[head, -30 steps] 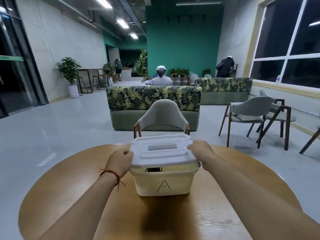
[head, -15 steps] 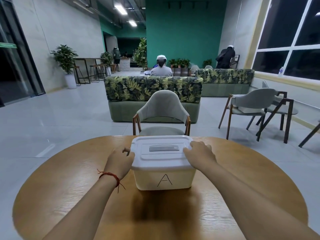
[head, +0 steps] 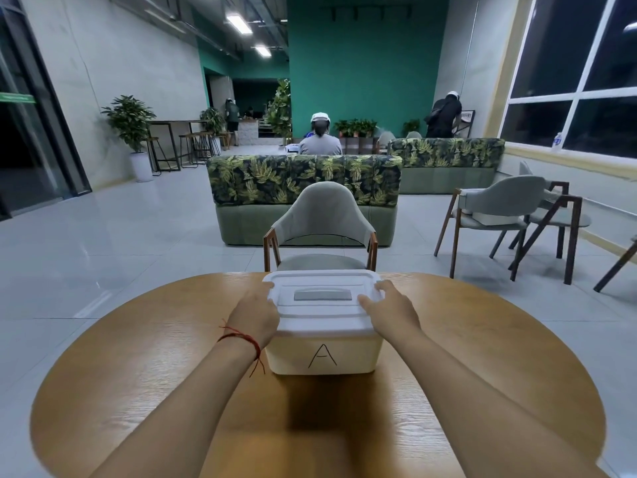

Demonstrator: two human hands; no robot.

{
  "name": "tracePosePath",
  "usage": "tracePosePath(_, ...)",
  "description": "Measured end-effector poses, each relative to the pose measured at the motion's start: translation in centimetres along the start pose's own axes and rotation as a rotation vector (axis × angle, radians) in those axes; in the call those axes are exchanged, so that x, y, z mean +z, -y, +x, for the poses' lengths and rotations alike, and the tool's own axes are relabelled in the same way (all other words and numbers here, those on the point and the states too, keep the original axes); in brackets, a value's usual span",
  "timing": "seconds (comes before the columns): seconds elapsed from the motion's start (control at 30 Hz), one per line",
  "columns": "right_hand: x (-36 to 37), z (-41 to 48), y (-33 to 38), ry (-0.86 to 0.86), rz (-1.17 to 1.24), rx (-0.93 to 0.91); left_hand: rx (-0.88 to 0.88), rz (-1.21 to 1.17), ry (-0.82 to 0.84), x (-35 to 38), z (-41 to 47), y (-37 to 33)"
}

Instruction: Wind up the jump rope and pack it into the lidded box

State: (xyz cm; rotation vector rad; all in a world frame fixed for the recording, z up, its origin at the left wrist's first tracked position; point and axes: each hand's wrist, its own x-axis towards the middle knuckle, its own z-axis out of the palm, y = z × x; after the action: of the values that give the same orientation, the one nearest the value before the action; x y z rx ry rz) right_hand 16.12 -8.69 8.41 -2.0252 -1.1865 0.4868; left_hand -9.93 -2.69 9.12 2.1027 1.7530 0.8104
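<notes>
One cream translucent plastic box [head: 323, 353] marked "A", shut under its white snap-on lid [head: 322, 298], sits mid-way across one round wooden table [head: 144, 367]; no jump rope is visible. Two hands, left hand [head: 255, 313] and right hand [head: 391, 310], press flat and open on the lid's ends. It looks light, rigid and smooth, best held by the sides below the rim.
</notes>
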Motion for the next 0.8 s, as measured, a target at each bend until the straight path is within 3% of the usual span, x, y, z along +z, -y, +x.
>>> tracePosePath(0.2, 0.1, -1.3, 1.2, -0.121, -0.158, -0.135, 0.014, 0.095, 0.089, 0.4, 0.5, 0.5)
tracePosePath(0.47, 0.1, -3.6, -0.2, -0.056, -0.049, -0.139, -0.024, 0.096, 0.107, 0.2, -0.5, -0.2)
tracePosePath(0.8, -0.3, -1.9, -0.8, 0.023, -0.178, -0.144, 0.043, 0.054, 0.082, 0.9, 1.3, 1.0)
